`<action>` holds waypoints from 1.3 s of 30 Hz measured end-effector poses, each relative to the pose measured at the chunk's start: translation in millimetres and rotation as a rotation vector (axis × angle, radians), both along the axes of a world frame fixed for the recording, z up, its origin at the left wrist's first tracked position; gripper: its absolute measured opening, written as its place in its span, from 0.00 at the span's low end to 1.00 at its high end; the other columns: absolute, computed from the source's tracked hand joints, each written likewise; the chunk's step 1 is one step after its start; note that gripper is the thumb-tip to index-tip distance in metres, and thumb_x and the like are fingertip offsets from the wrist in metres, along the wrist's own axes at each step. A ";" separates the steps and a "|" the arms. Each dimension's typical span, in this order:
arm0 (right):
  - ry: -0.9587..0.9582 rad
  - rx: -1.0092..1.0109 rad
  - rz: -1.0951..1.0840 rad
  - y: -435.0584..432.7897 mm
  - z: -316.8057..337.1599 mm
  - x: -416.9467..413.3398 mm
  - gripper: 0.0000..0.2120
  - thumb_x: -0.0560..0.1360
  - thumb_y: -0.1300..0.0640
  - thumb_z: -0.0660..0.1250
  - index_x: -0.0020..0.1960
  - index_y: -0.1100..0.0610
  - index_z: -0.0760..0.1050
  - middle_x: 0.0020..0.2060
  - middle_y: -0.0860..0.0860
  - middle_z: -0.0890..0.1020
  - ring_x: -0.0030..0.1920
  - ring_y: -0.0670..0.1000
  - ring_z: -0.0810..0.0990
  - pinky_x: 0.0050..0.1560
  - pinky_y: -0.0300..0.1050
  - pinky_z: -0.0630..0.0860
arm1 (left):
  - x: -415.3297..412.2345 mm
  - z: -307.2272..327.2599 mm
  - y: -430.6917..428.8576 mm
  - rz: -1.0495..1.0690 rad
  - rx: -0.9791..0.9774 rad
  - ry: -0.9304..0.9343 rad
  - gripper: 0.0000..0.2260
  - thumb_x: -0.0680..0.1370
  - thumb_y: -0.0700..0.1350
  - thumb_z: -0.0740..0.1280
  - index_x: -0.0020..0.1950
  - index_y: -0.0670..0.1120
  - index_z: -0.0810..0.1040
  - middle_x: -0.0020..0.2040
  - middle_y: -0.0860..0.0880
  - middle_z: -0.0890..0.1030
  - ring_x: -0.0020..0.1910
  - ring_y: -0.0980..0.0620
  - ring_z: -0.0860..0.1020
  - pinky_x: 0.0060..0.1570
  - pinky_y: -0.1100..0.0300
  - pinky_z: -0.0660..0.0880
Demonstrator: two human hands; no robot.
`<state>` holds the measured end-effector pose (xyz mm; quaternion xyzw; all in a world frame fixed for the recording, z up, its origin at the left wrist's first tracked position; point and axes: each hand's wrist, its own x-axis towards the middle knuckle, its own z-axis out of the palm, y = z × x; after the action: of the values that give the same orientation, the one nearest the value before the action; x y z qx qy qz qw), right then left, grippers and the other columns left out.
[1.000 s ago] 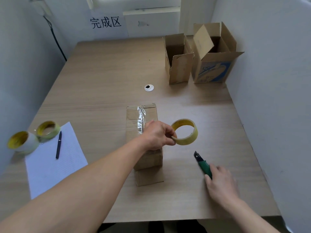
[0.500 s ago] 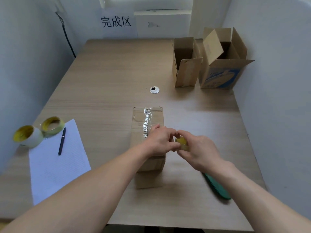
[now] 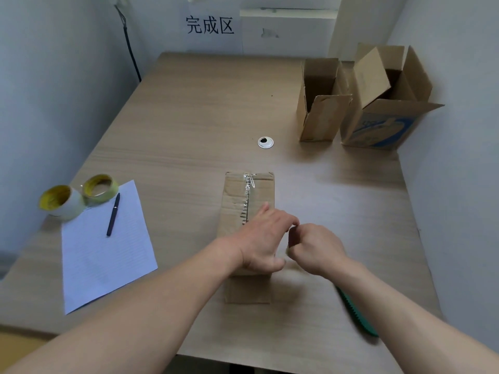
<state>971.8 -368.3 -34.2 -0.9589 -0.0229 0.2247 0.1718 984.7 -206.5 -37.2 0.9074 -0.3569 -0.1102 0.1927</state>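
right hand (image 3: 314, 247) leaves the green utility knife (image 3: 356, 311) at 5 o'clock and joins left hand (image 3: 266, 238) on the taped carton (image 3: 247, 190); fingers curl, can't tell on what; taping likely resumes.

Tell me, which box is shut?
The box under the left hand, with tape along its top. The plain box and the blue-printed box at the far right both stand with flaps open.

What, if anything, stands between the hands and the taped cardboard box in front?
Nothing visible does. The left hand rests on the cardboard box, and the right hand is curled at its right edge. The green cutter lies aside under the right forearm.
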 end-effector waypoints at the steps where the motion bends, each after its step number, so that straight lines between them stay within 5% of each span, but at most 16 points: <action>1: -0.043 -0.060 0.026 2.1 -0.5 0.8 0.03 0.69 0.57 0.63 0.40 0.49 0.72 0.39 0.47 0.79 0.43 0.54 0.77 0.37 0.43 0.68 | -0.1 -1.8 1.1 -0.006 -0.003 -0.024 0.30 0.65 0.49 0.68 0.66 0.43 0.69 0.57 0.47 0.73 0.59 0.47 0.69 0.72 0.50 0.49; 7: -0.235 -0.269 0.005 -29.5 -11.0 7.3 0.01 0.69 0.57 0.62 0.40 0.54 0.71 0.39 0.48 0.77 0.45 0.56 0.77 0.37 0.43 0.66 | -5.2 -3.7 -3.4 0.041 0.062 -0.087 0.32 0.67 0.41 0.67 0.72 0.43 0.66 0.61 0.45 0.73 0.64 0.44 0.67 0.74 0.49 0.45; 12: -0.291 0.092 -0.487 -32.9 -6.2 11.3 0.03 0.68 0.59 0.65 0.36 0.55 0.74 0.31 0.47 0.77 0.36 0.54 0.75 0.31 0.43 0.64 | -5.8 -6.7 -11.8 0.183 -0.029 -0.035 0.25 0.71 0.34 0.62 0.68 0.47 0.71 0.59 0.48 0.75 0.64 0.47 0.69 0.76 0.50 0.47; 16: -0.370 0.529 -0.822 -5.2 5.7 4.7 0.04 0.68 0.62 0.66 0.34 0.58 0.75 0.28 0.49 0.78 0.35 0.54 0.77 0.34 0.45 0.71 | -1.2 6.9 -4.7 0.450 -0.563 0.229 0.14 0.76 0.39 0.63 0.60 0.44 0.78 0.52 0.51 0.81 0.54 0.49 0.78 0.62 0.52 0.72; 19: -0.425 0.665 -0.855 20.4 5.9 -3.9 0.04 0.68 0.59 0.65 0.35 0.54 0.74 0.30 0.50 0.80 0.37 0.55 0.82 0.37 0.51 0.79 | -16.8 15.8 18.8 0.724 -0.815 -0.091 0.13 0.77 0.46 0.63 0.58 0.45 0.80 0.58 0.51 0.80 0.60 0.54 0.77 0.63 0.61 0.71; 21: -0.462 0.661 -0.846 35.3 2.5 -6.2 0.06 0.72 0.60 0.66 0.37 0.53 0.73 0.33 0.50 0.80 0.39 0.55 0.81 0.39 0.50 0.77 | -34.6 6.1 36.4 0.901 -0.749 -0.246 0.17 0.78 0.51 0.61 0.62 0.44 0.77 0.64 0.48 0.77 0.67 0.52 0.73 0.68 0.60 0.67; 25: -0.517 0.600 -0.840 70.6 -5.3 -11.9 0.03 0.77 0.59 0.64 0.45 0.56 0.71 0.38 0.48 0.77 0.41 0.55 0.74 0.42 0.46 0.66 | -62.8 -26.3 38.8 1.087 -0.633 0.114 0.26 0.79 0.57 0.61 0.75 0.46 0.66 0.74 0.49 0.69 0.68 0.52 0.72 0.68 0.55 0.67; 29: -0.485 0.580 -0.907 86.9 -26.5 -18.7 0.02 0.80 0.58 0.61 0.51 0.57 0.69 0.41 0.51 0.76 0.43 0.56 0.73 0.44 0.46 0.63 | -59.8 -34.5 29.3 1.290 -0.804 0.202 0.24 0.81 0.52 0.63 0.75 0.45 0.69 0.66 0.51 0.79 0.58 0.65 0.74 0.59 0.70 0.68; 33: -0.481 0.591 -0.908 89.5 -32.6 -12.3 0.03 0.80 0.59 0.60 0.51 0.58 0.70 0.40 0.51 0.75 0.43 0.55 0.72 0.44 0.46 0.64 | -58.7 -42.1 35.3 1.246 -0.904 0.298 0.31 0.76 0.62 0.59 0.74 0.46 0.71 0.64 0.54 0.80 0.63 0.60 0.77 0.66 0.58 0.72; 35: -0.452 0.588 -0.907 89.3 -32.4 -10.5 0.03 0.80 0.58 0.60 0.51 0.58 0.69 0.39 0.49 0.75 0.42 0.56 0.72 0.44 0.46 0.64 | -57.1 -39.0 39.2 1.197 -0.872 0.348 0.29 0.77 0.60 0.61 0.74 0.47 0.69 0.61 0.57 0.81 0.62 0.59 0.78 0.64 0.62 0.72; 37: -0.406 0.603 -0.909 87.4 -30.2 -11.5 0.05 0.80 0.56 0.61 0.50 0.58 0.69 0.37 0.48 0.75 0.42 0.56 0.74 0.45 0.49 0.69 | -54.9 -33.8 44.1 1.106 -0.661 0.322 0.30 0.78 0.59 0.64 0.77 0.49 0.62 0.62 0.56 0.79 0.66 0.53 0.76 0.61 0.64 0.70; 39: -0.391 0.658 -0.946 79.8 -26.4 -12.0 0.06 0.80 0.54 0.63 0.48 0.57 0.70 0.38 0.47 0.76 0.42 0.55 0.76 0.48 0.54 0.74 | -52.8 -26.1 51.5 0.980 -0.259 0.103 0.32 0.78 0.60 0.65 0.78 0.52 0.59 0.73 0.47 0.70 0.72 0.46 0.68 0.66 0.55 0.67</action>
<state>959.9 -288.5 -60.6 -0.7852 0.3063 -0.0753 0.5328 931.9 -155.0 -63.3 0.9303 0.1099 -0.0062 0.3499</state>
